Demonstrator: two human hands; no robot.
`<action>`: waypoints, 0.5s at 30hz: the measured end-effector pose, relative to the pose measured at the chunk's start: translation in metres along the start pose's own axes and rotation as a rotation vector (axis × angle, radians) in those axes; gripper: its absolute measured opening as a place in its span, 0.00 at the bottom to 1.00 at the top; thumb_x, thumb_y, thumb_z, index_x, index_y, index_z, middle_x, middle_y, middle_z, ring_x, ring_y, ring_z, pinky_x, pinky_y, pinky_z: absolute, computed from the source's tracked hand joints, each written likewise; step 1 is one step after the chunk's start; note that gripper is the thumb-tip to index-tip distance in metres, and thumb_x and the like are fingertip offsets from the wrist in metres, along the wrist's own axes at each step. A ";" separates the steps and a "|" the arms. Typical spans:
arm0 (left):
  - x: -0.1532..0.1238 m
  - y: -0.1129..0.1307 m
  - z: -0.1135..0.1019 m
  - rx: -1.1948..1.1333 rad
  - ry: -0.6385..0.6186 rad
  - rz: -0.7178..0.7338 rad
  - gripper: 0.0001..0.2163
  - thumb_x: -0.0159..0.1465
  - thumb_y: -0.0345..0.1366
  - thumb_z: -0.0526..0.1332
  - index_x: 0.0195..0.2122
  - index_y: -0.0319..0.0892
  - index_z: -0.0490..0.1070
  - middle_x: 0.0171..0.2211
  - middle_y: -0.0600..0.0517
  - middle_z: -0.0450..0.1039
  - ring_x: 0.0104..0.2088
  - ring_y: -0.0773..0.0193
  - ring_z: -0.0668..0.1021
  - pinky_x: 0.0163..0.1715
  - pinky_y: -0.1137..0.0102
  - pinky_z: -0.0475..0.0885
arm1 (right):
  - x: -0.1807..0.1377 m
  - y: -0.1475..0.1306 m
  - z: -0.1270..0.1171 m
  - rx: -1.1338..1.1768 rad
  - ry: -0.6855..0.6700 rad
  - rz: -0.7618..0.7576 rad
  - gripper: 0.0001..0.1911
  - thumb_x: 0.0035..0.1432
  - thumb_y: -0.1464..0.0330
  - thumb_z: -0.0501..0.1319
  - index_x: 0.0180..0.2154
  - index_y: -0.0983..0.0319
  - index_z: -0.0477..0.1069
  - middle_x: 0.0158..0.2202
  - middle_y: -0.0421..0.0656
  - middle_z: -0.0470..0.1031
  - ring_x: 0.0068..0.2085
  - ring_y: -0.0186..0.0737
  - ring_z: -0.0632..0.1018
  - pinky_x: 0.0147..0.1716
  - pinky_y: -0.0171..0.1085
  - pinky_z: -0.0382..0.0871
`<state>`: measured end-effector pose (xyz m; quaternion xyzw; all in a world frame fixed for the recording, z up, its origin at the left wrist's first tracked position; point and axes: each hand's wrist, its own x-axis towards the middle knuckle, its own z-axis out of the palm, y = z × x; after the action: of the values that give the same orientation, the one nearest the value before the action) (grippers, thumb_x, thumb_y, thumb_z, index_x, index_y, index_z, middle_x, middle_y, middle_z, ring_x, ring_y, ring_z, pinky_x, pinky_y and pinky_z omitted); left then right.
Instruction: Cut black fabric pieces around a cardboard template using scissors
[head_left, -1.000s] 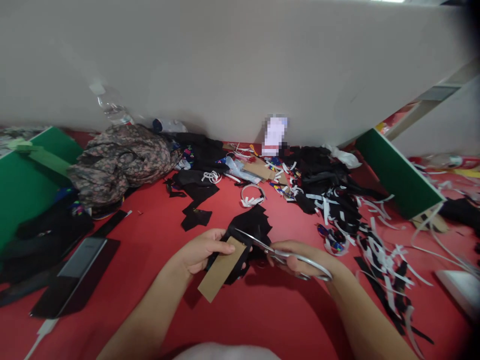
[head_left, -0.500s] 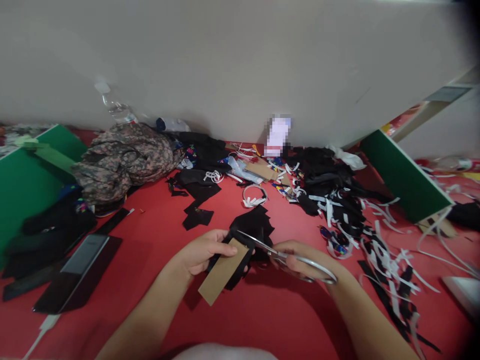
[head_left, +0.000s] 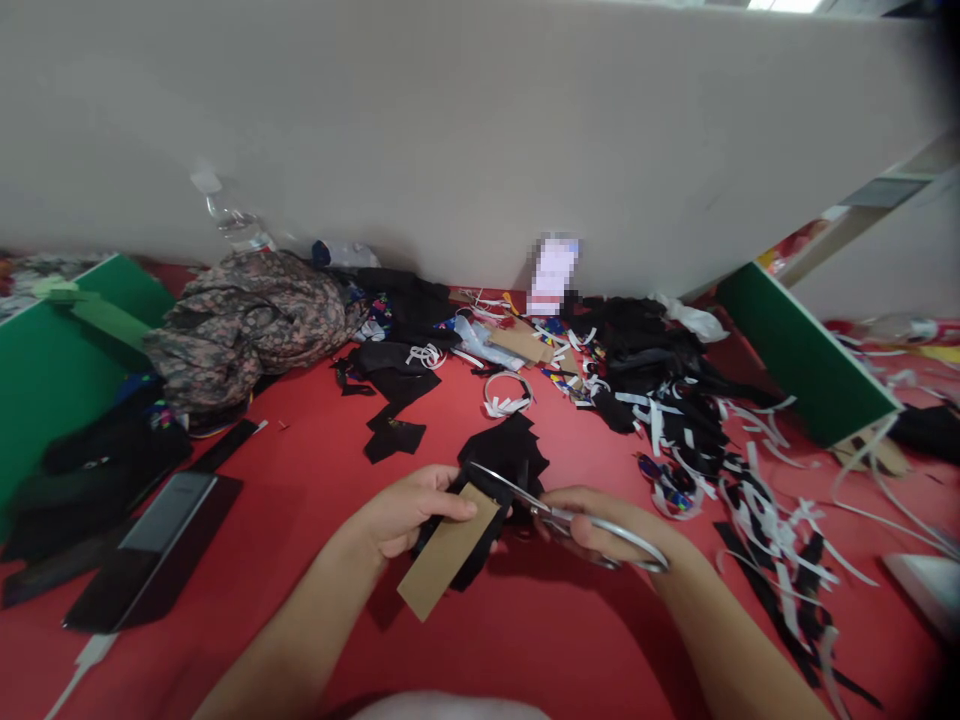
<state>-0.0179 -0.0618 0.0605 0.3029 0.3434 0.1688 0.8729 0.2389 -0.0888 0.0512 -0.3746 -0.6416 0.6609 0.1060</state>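
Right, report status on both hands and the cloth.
Left hand pinching brown card with black cloth. Right hand holding scissors, blades over cloth. White strips lie clear.

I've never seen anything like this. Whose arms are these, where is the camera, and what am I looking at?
There is no machine here: these are a person's bare hands. The camera sits on their head, looking forward and down. The left hand pinches a cardboard strip against black cloth; the right hand holds scissors, their blades at the cloth. On the red table lie black scraps, white strips and a bundle of flowered cloth.
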 end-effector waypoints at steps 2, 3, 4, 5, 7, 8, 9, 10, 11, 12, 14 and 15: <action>0.000 0.001 0.002 -0.010 0.009 -0.004 0.11 0.49 0.27 0.61 0.35 0.34 0.71 0.31 0.42 0.76 0.30 0.54 0.79 0.29 0.66 0.72 | 0.001 -0.001 0.000 -0.003 0.008 -0.002 0.36 0.47 0.39 0.45 0.36 0.64 0.65 0.21 0.35 0.56 0.18 0.26 0.57 0.14 0.27 0.51; -0.001 0.001 0.002 -0.015 0.012 -0.005 0.11 0.49 0.26 0.61 0.35 0.34 0.70 0.31 0.42 0.76 0.30 0.54 0.79 0.30 0.66 0.72 | 0.001 -0.001 0.000 0.000 0.009 -0.002 0.36 0.46 0.39 0.45 0.35 0.64 0.65 0.21 0.36 0.57 0.18 0.26 0.58 0.14 0.27 0.51; -0.001 0.002 0.002 -0.019 0.012 -0.004 0.11 0.49 0.26 0.61 0.35 0.34 0.70 0.31 0.42 0.76 0.30 0.54 0.79 0.30 0.66 0.72 | 0.001 -0.001 0.000 0.006 0.007 -0.005 0.36 0.46 0.38 0.46 0.35 0.64 0.65 0.22 0.36 0.57 0.18 0.26 0.58 0.13 0.27 0.50; -0.001 0.002 0.002 -0.022 0.012 -0.004 0.11 0.49 0.26 0.61 0.35 0.34 0.70 0.31 0.42 0.76 0.30 0.55 0.79 0.30 0.66 0.72 | 0.002 0.000 0.000 0.016 0.004 -0.007 0.36 0.45 0.38 0.46 0.34 0.64 0.65 0.22 0.36 0.57 0.18 0.26 0.58 0.13 0.27 0.50; -0.001 0.002 0.002 -0.023 0.012 -0.001 0.11 0.49 0.26 0.60 0.35 0.34 0.70 0.31 0.42 0.76 0.30 0.55 0.79 0.30 0.66 0.72 | 0.002 0.003 0.000 0.026 0.003 -0.007 0.35 0.46 0.39 0.46 0.35 0.64 0.65 0.21 0.36 0.57 0.18 0.26 0.57 0.13 0.27 0.50; -0.001 0.002 0.002 -0.021 0.012 0.000 0.11 0.49 0.26 0.60 0.36 0.34 0.70 0.31 0.42 0.76 0.31 0.55 0.79 0.31 0.66 0.72 | 0.002 0.004 0.001 0.025 0.004 -0.005 0.35 0.47 0.39 0.46 0.36 0.64 0.65 0.21 0.35 0.57 0.18 0.26 0.57 0.13 0.27 0.51; -0.001 0.001 0.001 -0.018 0.009 0.001 0.11 0.49 0.26 0.60 0.36 0.34 0.70 0.31 0.42 0.76 0.31 0.54 0.79 0.31 0.66 0.72 | 0.002 0.004 0.001 0.024 0.004 -0.003 0.35 0.47 0.40 0.46 0.37 0.64 0.65 0.21 0.35 0.57 0.18 0.26 0.57 0.14 0.27 0.51; -0.001 0.001 0.001 -0.014 0.004 0.002 0.11 0.50 0.26 0.60 0.36 0.34 0.70 0.32 0.42 0.76 0.31 0.54 0.79 0.31 0.66 0.72 | 0.002 0.005 0.001 0.022 0.002 -0.003 0.35 0.48 0.40 0.46 0.37 0.64 0.65 0.21 0.35 0.57 0.18 0.26 0.58 0.14 0.27 0.52; -0.001 0.000 0.001 -0.009 -0.004 0.004 0.12 0.50 0.26 0.60 0.36 0.34 0.70 0.32 0.42 0.76 0.31 0.54 0.79 0.30 0.66 0.72 | 0.002 0.005 0.001 0.022 0.001 -0.006 0.35 0.48 0.40 0.45 0.38 0.64 0.65 0.21 0.35 0.57 0.18 0.27 0.58 0.15 0.27 0.53; -0.001 -0.001 0.001 -0.003 -0.013 0.005 0.12 0.50 0.26 0.60 0.37 0.34 0.70 0.32 0.42 0.76 0.30 0.55 0.79 0.30 0.66 0.72 | 0.001 0.004 0.002 0.023 -0.001 -0.014 0.35 0.48 0.40 0.45 0.38 0.64 0.65 0.21 0.35 0.57 0.19 0.27 0.59 0.15 0.27 0.53; -0.001 -0.001 0.002 0.007 -0.025 0.006 0.12 0.50 0.26 0.60 0.37 0.33 0.70 0.32 0.41 0.76 0.30 0.55 0.79 0.30 0.66 0.72 | 0.001 0.003 0.003 0.027 -0.005 -0.022 0.36 0.47 0.39 0.45 0.38 0.64 0.65 0.21 0.35 0.57 0.19 0.27 0.59 0.15 0.27 0.53; -0.001 -0.001 0.003 0.011 -0.025 0.005 0.12 0.50 0.26 0.60 0.37 0.33 0.70 0.32 0.41 0.76 0.30 0.56 0.79 0.31 0.66 0.72 | 0.001 0.002 0.003 0.025 -0.003 -0.019 0.36 0.48 0.39 0.45 0.38 0.64 0.65 0.20 0.35 0.56 0.18 0.27 0.58 0.15 0.27 0.53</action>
<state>-0.0162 -0.0645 0.0619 0.3105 0.3327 0.1651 0.8750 0.2368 -0.0905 0.0486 -0.3660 -0.6369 0.6685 0.1163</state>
